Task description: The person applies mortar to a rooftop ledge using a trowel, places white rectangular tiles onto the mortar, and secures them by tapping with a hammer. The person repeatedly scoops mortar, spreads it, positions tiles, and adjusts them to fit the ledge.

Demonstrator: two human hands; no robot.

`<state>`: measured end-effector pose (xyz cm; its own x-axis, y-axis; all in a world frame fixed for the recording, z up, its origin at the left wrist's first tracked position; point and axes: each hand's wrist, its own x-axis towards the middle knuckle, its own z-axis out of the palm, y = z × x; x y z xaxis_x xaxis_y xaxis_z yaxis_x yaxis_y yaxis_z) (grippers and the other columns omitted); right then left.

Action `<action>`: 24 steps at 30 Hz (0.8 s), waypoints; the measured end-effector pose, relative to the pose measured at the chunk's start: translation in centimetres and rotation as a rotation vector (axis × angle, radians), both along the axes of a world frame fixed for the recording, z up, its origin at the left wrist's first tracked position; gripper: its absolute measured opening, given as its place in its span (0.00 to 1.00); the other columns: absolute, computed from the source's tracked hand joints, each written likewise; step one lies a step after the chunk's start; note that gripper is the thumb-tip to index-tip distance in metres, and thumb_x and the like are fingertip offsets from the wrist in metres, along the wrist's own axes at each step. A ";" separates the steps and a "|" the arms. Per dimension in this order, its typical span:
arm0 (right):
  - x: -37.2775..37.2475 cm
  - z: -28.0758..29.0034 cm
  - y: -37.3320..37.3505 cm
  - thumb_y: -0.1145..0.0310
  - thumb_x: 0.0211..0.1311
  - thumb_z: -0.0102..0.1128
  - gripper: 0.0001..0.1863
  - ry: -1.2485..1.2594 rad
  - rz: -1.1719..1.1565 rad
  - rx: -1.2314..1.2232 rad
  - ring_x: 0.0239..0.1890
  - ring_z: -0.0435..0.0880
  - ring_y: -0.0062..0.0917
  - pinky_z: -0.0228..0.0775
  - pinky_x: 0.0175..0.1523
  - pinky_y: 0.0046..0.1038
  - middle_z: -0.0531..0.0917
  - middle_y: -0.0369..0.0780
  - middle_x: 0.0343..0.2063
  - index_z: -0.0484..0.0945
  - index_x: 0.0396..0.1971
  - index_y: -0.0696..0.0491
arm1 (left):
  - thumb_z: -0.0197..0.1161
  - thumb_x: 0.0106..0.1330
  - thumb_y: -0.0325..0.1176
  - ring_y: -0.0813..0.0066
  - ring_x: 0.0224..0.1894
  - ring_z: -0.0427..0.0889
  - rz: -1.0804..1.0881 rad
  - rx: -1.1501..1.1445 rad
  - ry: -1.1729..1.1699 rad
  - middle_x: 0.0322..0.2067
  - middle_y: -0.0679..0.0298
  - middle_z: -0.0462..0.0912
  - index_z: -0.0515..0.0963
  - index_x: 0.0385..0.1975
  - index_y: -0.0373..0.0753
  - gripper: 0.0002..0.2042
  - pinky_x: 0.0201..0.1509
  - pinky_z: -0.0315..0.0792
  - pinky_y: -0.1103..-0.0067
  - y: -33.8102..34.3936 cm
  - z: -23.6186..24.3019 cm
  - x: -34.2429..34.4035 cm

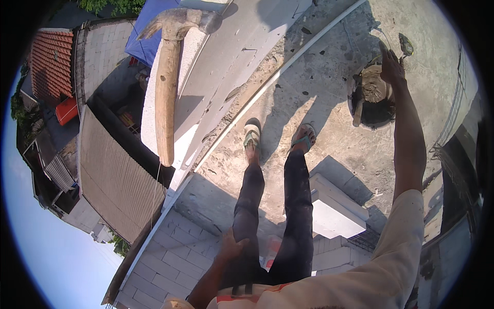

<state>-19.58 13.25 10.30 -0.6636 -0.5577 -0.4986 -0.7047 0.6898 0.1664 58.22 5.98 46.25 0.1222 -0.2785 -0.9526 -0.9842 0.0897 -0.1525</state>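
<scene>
My right hand (392, 66) reaches out over the far right rim of a round bucket (379, 119), its fingers stretched out and nothing visible in them. Inside the bucket lies grey wet mortar (372, 85). A tool with a wooden handle (357, 113) leans in it; its head is hidden. My left hand (232, 245) rests on my left thigh with the fingers laid on the trouser cloth. On top of the light block wall at the upper left lies a claw hammer (167, 92), its worn wooden handle toward me.
White lightweight blocks (337, 211) are stacked right of my legs. A small dark and yellow object (406, 45) sits beyond the bucket. A pale straight strip (272, 80) edges the concrete floor (329, 67). Left past the wall are lower roofs (116, 172) and a drop.
</scene>
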 end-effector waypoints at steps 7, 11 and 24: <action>2.9 5.9 2.2 0.55 0.66 0.68 0.16 -0.181 0.144 -0.174 0.46 0.87 0.47 0.76 0.49 0.48 0.86 0.47 0.39 0.80 0.41 0.53 | 0.73 0.61 0.55 0.31 0.66 0.74 0.235 -0.033 -0.120 0.65 0.29 0.69 0.54 0.77 0.28 0.52 0.70 0.71 0.56 3.9 2.7 0.0; 6.4 10.1 6.1 0.49 0.67 0.68 0.24 -0.581 -0.050 -0.105 0.48 0.88 0.50 0.77 0.47 0.43 0.88 0.55 0.41 0.86 0.45 0.56 | 0.72 0.61 0.57 0.32 0.68 0.72 0.377 -0.063 -0.042 0.67 0.29 0.66 0.54 0.78 0.31 0.52 0.72 0.69 0.57 4.1 1.8 -1.1; 22.0 23.7 9.5 0.47 0.57 0.73 0.33 -0.673 0.163 0.163 0.49 0.86 0.53 0.76 0.53 0.50 0.86 0.56 0.46 0.80 0.50 0.61 | 0.62 0.67 0.46 0.49 0.69 0.76 0.676 0.005 0.392 0.65 0.42 0.77 0.70 0.71 0.33 0.35 0.74 0.68 0.65 -2.8 6.4 -2.3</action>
<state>2.41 22.79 33.99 -0.0972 -0.5073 -0.8563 -0.7828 0.5703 -0.2490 55.94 3.21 52.65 -0.0820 -0.2588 -0.9624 -0.8076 -0.5487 0.2164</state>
